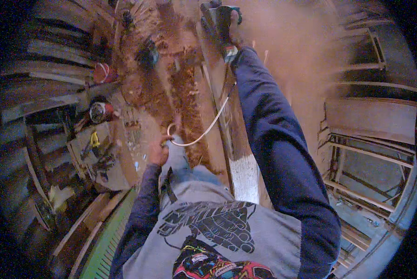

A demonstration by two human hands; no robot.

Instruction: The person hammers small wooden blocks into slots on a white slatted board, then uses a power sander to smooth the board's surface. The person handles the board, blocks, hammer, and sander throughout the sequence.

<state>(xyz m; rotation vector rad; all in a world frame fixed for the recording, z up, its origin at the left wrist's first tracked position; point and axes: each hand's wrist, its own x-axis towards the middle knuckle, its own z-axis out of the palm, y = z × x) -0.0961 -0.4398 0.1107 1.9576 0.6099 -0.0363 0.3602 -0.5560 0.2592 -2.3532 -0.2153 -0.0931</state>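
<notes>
My right hand (235,30) reaches far forward, its fingers wrapped around the handle of a dark power tool (214,19). The tool sits on the long wooden board (211,81); dust hides its working end, so I cannot tell its exact kind. From near my right forearm a white cord (214,122) curves back in a loop to my left hand (159,152). That hand is low beside my left thigh, its fingers closed on the looped cord.
Dust clouds the air right of the tool. Reddish shavings (145,88) cover the floor. At left are a red bucket (104,73), a red-and-white container (99,112), a yellow-handled tool (94,139) and stacked wood. Wooden frames (371,153) stand at right.
</notes>
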